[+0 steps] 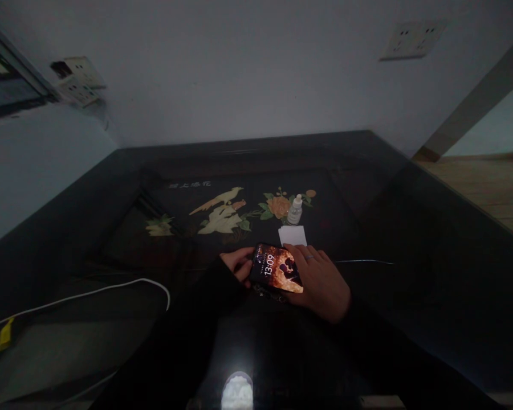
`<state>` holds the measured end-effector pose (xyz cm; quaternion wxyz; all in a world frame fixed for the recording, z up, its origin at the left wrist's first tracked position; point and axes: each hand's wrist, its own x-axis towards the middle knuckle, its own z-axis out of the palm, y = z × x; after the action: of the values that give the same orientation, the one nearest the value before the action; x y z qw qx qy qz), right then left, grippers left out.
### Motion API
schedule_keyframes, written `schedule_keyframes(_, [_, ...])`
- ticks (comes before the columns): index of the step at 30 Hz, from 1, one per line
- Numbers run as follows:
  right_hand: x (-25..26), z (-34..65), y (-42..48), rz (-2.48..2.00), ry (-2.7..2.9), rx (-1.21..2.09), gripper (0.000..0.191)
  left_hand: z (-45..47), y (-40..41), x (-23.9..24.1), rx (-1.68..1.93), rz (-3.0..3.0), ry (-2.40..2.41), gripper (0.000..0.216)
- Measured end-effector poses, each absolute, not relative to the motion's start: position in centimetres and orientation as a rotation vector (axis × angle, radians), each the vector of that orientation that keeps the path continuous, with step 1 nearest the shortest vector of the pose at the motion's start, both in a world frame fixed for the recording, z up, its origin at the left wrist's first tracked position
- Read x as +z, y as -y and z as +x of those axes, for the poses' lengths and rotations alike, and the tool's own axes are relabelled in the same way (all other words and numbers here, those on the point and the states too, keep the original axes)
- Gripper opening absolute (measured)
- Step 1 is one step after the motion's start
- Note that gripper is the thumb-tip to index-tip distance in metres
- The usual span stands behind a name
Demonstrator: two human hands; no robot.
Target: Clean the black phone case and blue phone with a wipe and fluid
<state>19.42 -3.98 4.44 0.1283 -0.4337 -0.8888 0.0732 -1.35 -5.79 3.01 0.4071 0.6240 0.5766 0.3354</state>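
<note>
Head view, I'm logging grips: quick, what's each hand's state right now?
Left hand: closed, holding the lit phone at its left end.
Right hand: closed around the phone's right end.

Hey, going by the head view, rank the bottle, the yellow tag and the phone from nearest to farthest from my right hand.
1. Phone: touching your right hand, on its left.
2. Bottle: standing just beyond the hand.
3. Yellow tag: at the far left.

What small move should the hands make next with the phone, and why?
Probably ease the right hand back slightly while the left hand steadies the opposite edge: the phone is lit, showing 13:09, but the right hand covers part of it.
</note>
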Motion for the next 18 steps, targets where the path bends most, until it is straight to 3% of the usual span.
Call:
schedule_keyframes(6, [4.85,19.92,3.7,-1.243,2.591,0.146,0.073,-1.09,6.14,2.54,1.034,1.394,-1.259,0.041])
schedule_keyframes(18, [5.22,20.12,3.75,-1.221,2.591,0.061,0.069,-1.11,5.97,2.92,0.871,1.445,-1.248,0.044])
